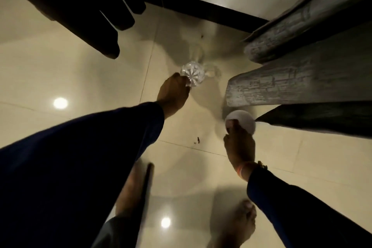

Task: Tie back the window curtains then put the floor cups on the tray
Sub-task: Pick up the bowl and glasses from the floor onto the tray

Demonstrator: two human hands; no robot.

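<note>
I look straight down at a cream tiled floor. My left hand (173,94) grips a clear cut-glass cup (192,73) by its rim, just above the floor near the middle of the view. My right hand (239,147) holds a white cup (241,123) at the right, with the thumb over its rim. Grey patterned curtains (302,84) hang down at the right, their hems close beside both cups. No tray is in view.
A dark piece of furniture (80,10) looms at the upper left. A dark skirting board (201,6) runs along the wall at the top. My bare feet (237,225) stand at the bottom. Small dark specks (197,140) lie on the tiles.
</note>
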